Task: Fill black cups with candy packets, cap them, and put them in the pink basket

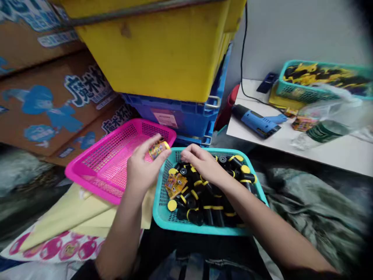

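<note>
Blue crate [186,119] bhd teal bskt [201,229]

A small workshop or packing corner: printed cartons [55,87] are stacked at upper left, a yellow crate [157,58] tops blue crates [186,116] at top centre, a heat gun [258,122] lies on the bench [323,157] at right, and black-and-yellow pieces [215,214] fill a turquoise basket [204,230] at lower centre.

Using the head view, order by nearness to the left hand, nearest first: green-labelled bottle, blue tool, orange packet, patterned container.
1. Patterned container: held in the left hand.
2. Orange packet: in the turquoise basket.
3. Blue tool: on the table, right side.
4. Green-labelled bottle: same table, farther right.
</note>
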Motion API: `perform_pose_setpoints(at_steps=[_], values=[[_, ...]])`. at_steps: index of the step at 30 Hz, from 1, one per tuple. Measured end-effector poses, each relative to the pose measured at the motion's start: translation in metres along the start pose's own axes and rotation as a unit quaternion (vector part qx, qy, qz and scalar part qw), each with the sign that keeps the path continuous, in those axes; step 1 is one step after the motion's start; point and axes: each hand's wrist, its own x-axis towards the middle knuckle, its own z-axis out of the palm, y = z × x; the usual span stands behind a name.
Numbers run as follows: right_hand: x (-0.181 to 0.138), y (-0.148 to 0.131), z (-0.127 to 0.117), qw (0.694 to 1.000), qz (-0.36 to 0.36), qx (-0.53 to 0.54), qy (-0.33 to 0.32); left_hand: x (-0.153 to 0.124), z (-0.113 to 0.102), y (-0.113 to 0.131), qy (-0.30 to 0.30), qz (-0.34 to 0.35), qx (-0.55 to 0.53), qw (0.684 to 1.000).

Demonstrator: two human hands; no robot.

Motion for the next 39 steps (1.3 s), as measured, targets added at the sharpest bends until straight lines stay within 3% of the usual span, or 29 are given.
perform_pose_setpoints(at_steps=[3, 5, 10, 14, 20, 22, 26, 31, 36, 39], values=[[0.005, 0.012, 0.023, 0.984, 0.032, -0.151, -0.087, 0.007, -0.001, -0.005, 0.012, -0.011, -0.001, 1.000], [0.009, 0.015, 0.040, 0.968, 0.032, -0.225, -0.109, 0.005, 0.002, -0.008, -0.012, -0.032, -0.043, 0.998], [0.018, 0.010, 0.067, 0.949, -0.005, -0.278, -0.147, -0.013, 0.012, -0.017, -0.076, -0.108, -0.168, 0.977], [0.021, 0.014, 0.055, 0.953, -0.021, -0.255, -0.165, -0.019, 0.006, -0.021, -0.072, -0.140, -0.172, 0.973], [0.013, 0.025, 0.016, 0.969, -0.075, -0.049, -0.230, -0.031, 0.012, -0.025, -0.256, -0.181, -0.266, 0.911], [0.012, 0.026, 0.005, 0.973, -0.065, -0.020, -0.220, -0.034, 0.018, -0.024, -0.259, -0.206, -0.285, 0.900], [0.008, 0.028, -0.004, 0.982, -0.007, 0.073, -0.171, -0.037, 0.022, -0.019, -0.195, -0.245, -0.324, 0.893], [-0.003, 0.021, 0.013, 0.974, 0.046, 0.163, -0.152, -0.036, 0.024, -0.009, -0.145, -0.259, -0.420, 0.857], [-0.004, 0.026, 0.004, 0.993, 0.065, 0.066, -0.077, -0.035, 0.025, -0.009, -0.155, -0.261, -0.408, 0.861], [0.004, 0.053, -0.015, 0.985, 0.129, -0.111, -0.011, -0.035, 0.026, -0.009, -0.140, -0.261, -0.373, 0.879]])
